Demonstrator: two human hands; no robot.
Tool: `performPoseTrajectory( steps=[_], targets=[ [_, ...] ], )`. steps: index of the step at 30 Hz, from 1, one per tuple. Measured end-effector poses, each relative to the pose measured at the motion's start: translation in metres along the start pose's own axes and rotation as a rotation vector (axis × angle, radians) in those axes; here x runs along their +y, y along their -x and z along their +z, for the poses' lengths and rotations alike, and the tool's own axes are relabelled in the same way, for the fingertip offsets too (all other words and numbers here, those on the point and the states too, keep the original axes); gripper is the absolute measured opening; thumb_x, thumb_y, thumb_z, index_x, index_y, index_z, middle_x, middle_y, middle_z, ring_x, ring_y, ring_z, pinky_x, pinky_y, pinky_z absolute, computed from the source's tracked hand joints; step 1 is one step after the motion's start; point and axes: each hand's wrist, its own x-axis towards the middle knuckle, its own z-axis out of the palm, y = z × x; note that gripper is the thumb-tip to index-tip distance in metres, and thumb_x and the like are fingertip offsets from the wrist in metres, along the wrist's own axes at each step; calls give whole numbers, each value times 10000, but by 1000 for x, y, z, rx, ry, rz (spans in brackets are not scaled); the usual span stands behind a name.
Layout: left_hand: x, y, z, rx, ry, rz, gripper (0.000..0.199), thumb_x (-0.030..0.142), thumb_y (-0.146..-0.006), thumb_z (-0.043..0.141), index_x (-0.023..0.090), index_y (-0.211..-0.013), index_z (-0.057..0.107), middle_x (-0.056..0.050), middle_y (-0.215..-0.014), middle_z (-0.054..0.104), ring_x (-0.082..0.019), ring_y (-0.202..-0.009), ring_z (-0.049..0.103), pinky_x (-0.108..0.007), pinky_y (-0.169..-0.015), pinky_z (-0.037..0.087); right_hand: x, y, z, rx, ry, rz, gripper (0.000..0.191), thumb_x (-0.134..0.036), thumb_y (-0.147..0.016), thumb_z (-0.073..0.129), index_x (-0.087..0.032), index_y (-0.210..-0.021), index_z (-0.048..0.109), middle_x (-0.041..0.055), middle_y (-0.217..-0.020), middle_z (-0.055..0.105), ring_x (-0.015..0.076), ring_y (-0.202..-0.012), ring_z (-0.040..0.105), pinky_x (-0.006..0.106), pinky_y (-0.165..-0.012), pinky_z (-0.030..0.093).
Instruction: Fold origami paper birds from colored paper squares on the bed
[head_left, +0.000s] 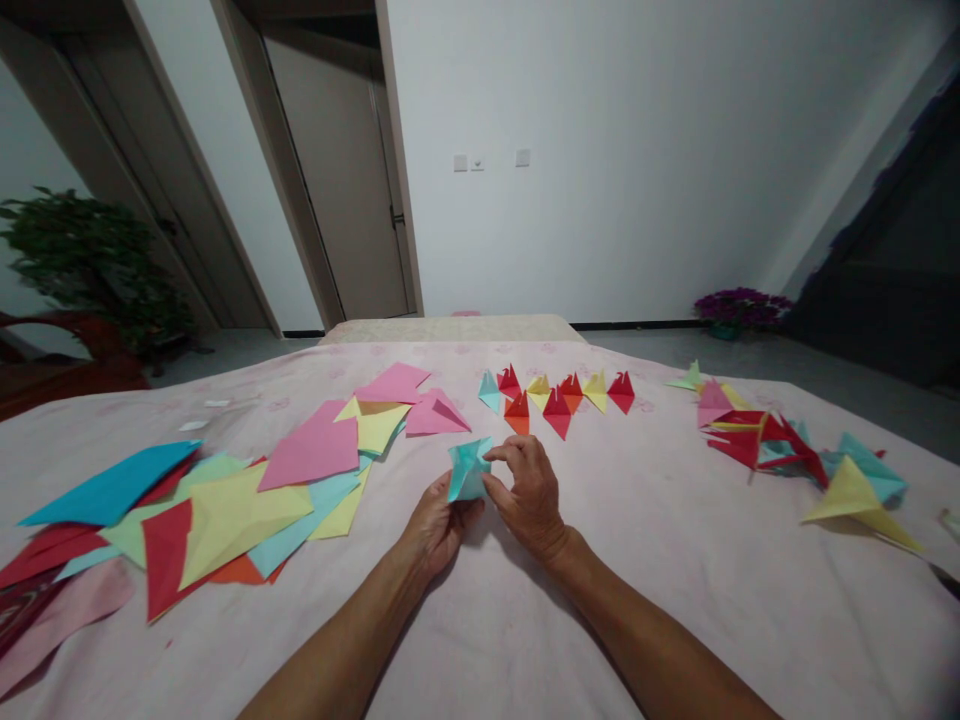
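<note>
A light turquoise piece of folded paper (469,472) is held up between both hands, above the middle of the cloth. My left hand (439,525) grips it from below and the left, with part of the fingers hidden behind the paper. On the right edge, the thumb and index finger of my right hand (529,492) pinch the same paper. Just beyond the hands stand several small folded paper cranes (557,412) in red, yellow, orange and light blue.
Flat and part-folded coloured sheets (240,510) lie in an overlapping pile on the left. More folded paper pieces (765,440) are heaped at the right. A pink patterned cloth (637,600) covers the surface. Behind are a door (337,170) and purple flowers (739,305).
</note>
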Motion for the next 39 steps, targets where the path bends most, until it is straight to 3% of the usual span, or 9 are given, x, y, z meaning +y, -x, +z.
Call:
performPoseTrajectory(
  steps=[3,5,10,14,23,32,39],
  targets=[
    [-4,0,2,39,52,-13,198,76,-703,785,122,-864,678,-14,-741,698,-99,-590,654,-174,-564,581,-1,2,0,-45,68,-10,19,-228,-863,639,-234,-858,657,45,-854,571,216,-852,549,361,-770,448],
    [-6,0,2,63,79,-14,160,68,-739,749,127,-869,677,-18,-748,703,-99,-592,659,-166,-560,580,-3,3,0,-90,77,-21,74,-232,-896,606,-234,-842,656,37,-815,597,210,-824,552,358,-750,425],
    [-9,-4,-4,93,133,26,157,67,-798,688,147,-932,686,-24,-823,721,-104,-659,684,-187,-618,606,-6,9,1,-111,8,-30,123,-227,-935,548,-236,-985,660,39,-897,691,214,-862,570,374,-766,403],
    [-11,-4,-4,36,148,82,124,110,-771,742,120,-885,696,-38,-821,722,-104,-659,675,-187,-639,600,-8,10,1,-103,-2,-34,62,-270,-890,622,-235,-922,662,37,-909,691,220,-871,558,376,-771,402],
    [-13,7,1,-27,-33,140,356,337,-695,849,122,-941,709,-65,-907,739,-129,-755,688,-190,-667,572,-3,9,7,-93,-17,126,119,-238,-886,616,-236,-768,637,16,-753,649,202,-772,550,337,-722,406],
    [-9,11,4,27,-128,161,435,279,-653,877,112,-1018,710,-93,-967,736,-146,-768,684,-208,-654,567,-3,8,9,-98,-90,270,82,-193,-842,614,-238,-790,659,3,-741,658,186,-722,561,315,-693,439],
    [-11,9,2,117,-165,200,442,305,-635,882,127,-1000,707,-69,-979,706,-108,-746,641,-183,-633,544,-7,8,7,-132,-201,303,126,-298,-889,579,-218,-919,673,27,-844,657,175,-777,588,310,-739,469]
  ],
)
